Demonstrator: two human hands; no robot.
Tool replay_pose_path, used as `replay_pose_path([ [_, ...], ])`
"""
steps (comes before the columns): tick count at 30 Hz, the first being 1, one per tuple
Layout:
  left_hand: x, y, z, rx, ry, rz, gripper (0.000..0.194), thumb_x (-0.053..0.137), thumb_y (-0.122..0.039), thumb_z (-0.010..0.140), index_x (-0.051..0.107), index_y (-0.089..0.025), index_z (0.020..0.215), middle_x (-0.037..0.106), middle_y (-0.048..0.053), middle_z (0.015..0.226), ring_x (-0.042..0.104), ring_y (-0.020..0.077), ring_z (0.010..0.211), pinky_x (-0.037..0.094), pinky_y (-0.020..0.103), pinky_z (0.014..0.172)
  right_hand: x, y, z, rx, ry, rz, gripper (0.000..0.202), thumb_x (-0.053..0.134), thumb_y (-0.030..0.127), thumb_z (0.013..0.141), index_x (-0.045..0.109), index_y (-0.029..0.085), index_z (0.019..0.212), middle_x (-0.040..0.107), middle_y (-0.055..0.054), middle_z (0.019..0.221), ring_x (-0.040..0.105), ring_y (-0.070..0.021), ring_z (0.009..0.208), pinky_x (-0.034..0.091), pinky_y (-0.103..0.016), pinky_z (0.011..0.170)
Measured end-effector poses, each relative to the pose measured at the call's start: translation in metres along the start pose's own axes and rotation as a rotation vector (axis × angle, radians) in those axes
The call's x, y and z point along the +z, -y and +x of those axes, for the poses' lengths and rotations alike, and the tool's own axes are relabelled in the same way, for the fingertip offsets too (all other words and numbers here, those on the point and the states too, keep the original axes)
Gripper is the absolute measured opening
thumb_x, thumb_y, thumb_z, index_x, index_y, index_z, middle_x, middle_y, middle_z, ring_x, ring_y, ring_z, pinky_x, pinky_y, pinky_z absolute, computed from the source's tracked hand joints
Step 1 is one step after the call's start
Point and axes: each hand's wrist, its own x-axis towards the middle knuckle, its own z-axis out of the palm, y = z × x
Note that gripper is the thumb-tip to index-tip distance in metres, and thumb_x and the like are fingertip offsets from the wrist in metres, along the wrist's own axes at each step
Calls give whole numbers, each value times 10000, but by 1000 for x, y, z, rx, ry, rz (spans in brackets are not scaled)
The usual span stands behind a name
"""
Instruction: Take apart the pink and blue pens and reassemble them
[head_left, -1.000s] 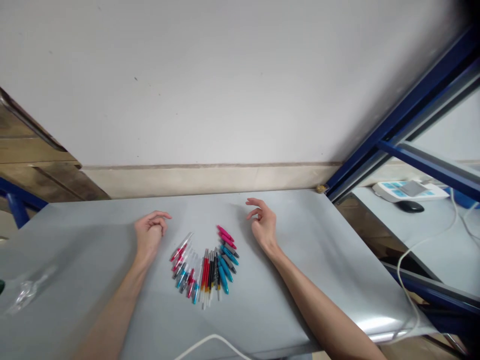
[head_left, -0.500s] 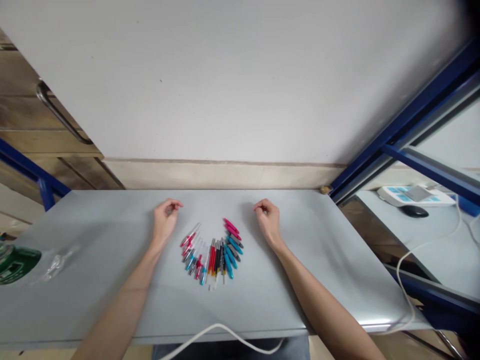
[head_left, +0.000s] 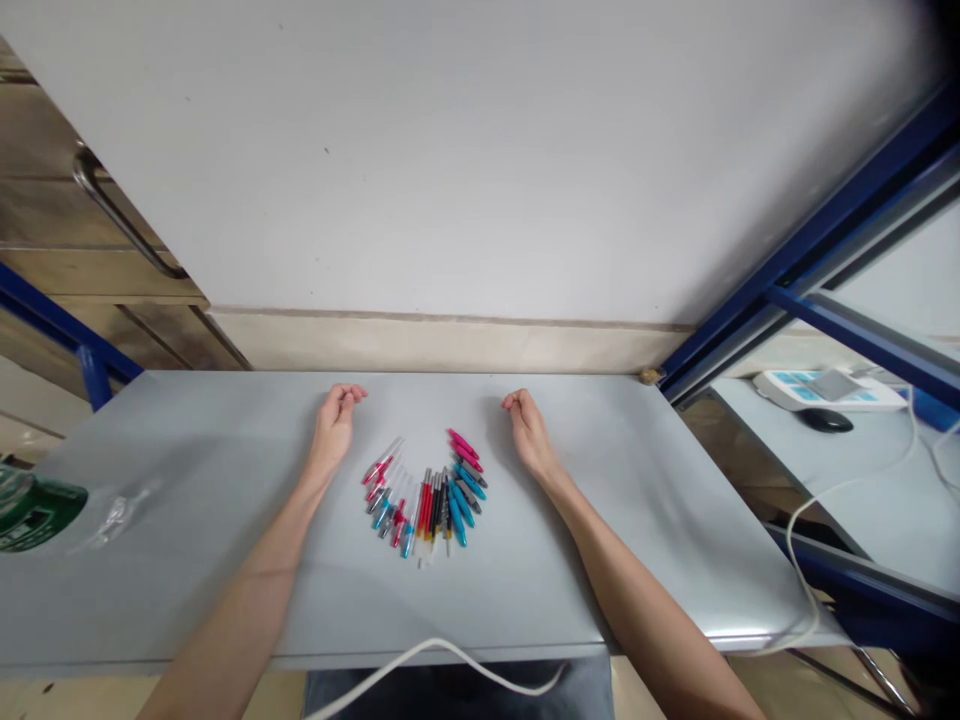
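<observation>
My left hand [head_left: 334, 424] rests on its side on the grey tabletop [head_left: 225, 450], fingers loosely curled inward and the thumb against them, with nothing visible in it. Opposite, my right hand [head_left: 527, 430] lies in a similar pose, its fingers bent together and empty. Between them, nearer my body, pen parts form a U-shaped fan. Clear barrels with pink and blue ends [head_left: 385, 468] make up the left side, closest to my left hand. Red and black refills [head_left: 426, 508] lie at the bottom. Pink barrels [head_left: 465, 450] and blue and grey barrels [head_left: 459, 512] curve up the right side. Neither hand touches them.
A green-labelled bottle [head_left: 41, 512] and crumpled clear plastic [head_left: 112, 520] are at the left. A white cable [head_left: 435, 645] loops past the front edge. Blue frame bars [head_left: 847, 320] stand at the right, with a white device [head_left: 832, 390] and a black mouse [head_left: 823, 420] beyond. A wall rises behind.
The view has tilted slightly, shifting the table up a little. Both hands have turned slightly, and the gap between right thumb and fingers no longer shows. The pen parts keep their arrangement.
</observation>
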Motion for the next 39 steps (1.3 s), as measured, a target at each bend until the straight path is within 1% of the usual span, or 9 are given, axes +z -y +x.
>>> replay_pose_path([
  [6,1,4,1,27,-11,16,245,440,-475,972,459,-234,929,627,72,1146,568,196,1111,407,317,1035,-1,0,1,-67,79,-78,179,361,267,964,509,230,870,528,-52,930,494,-227,929,410,-381,903],
  [12,0,1,2,98,0,73,134,474,-334,938,540,-222,906,605,77,1181,534,219,1168,356,371,1107,-1,3,1,-96,90,-68,123,462,195,882,580,215,907,538,-64,994,543,-219,920,441,-358,846],
  [17,-1,-10,-2,190,47,134,121,504,-290,936,599,-216,945,640,88,1217,565,229,1180,393,403,1082,-1,-2,1,-77,34,-11,135,502,177,834,635,199,843,554,-50,960,570,-188,822,447,-324,752],
  [22,-1,-16,-4,218,52,146,140,546,-294,931,658,-212,928,662,90,1208,584,237,1177,399,409,1090,-1,-3,3,-48,48,-48,175,521,205,837,689,186,881,578,-57,948,574,-185,788,462,-341,774],
  [27,-1,-16,-5,252,115,155,155,555,-254,904,696,-211,856,720,85,1121,588,251,1166,402,425,1082,-1,-1,3,-52,60,-57,228,502,192,849,695,179,971,582,-55,935,579,-181,780,468,-334,781],
  [30,-1,-22,-8,207,158,173,161,541,-257,897,694,-208,878,732,71,1062,620,233,1095,447,382,1003,-1,1,2,-67,56,-58,256,489,167,841,693,180,995,581,-50,932,577,-181,780,469,-327,776],
  [33,1,-32,-14,130,250,291,155,536,-277,887,670,-211,927,714,27,917,628,179,846,472,302,814,0,2,1,-86,39,-51,263,478,161,851,691,182,1005,581,-48,927,575,-182,783,469,-326,778],
  [36,4,-42,-21,105,371,483,94,558,-267,843,629,-225,887,625,-36,720,541,135,641,409,261,659,0,3,0,-92,45,-62,264,478,159,851,691,184,1005,581,-47,929,566,-178,764,468,-326,777],
  [39,6,-47,-25,88,438,629,110,569,-299,834,581,-225,752,564,-54,633,491,120,586,345,257,607,0,3,0,-89,53,-86,261,485,159,844,695,184,998,588,-51,937,562,-180,760,466,-329,778],
])
